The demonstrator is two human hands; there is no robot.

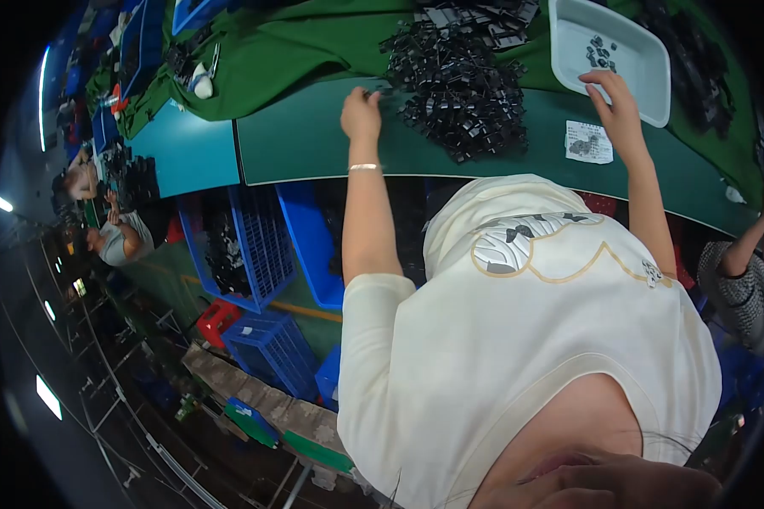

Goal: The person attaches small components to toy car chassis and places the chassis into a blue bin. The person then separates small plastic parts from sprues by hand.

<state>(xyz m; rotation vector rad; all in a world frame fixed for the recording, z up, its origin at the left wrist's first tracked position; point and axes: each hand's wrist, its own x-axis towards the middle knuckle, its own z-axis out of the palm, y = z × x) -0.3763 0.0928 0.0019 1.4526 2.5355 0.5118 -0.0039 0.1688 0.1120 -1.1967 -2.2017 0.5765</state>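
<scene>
At the green table [301,140], we seem to be handling small black parts one or a few at a time. Our left hand [362,117] is beside the pile [467,102], fingers drawn in against the thumb; whether they grasp a part, we cannot tell. Our right hand [618,110] is released, thumb apart from the fingers, over the near edge of the white tray [656,81], where a few loose parts [601,56] lie. The slip [589,142] is just beside that hand. The pile's parts overlap, so we judge that picking one calls for a light fingertip pinch.
</scene>
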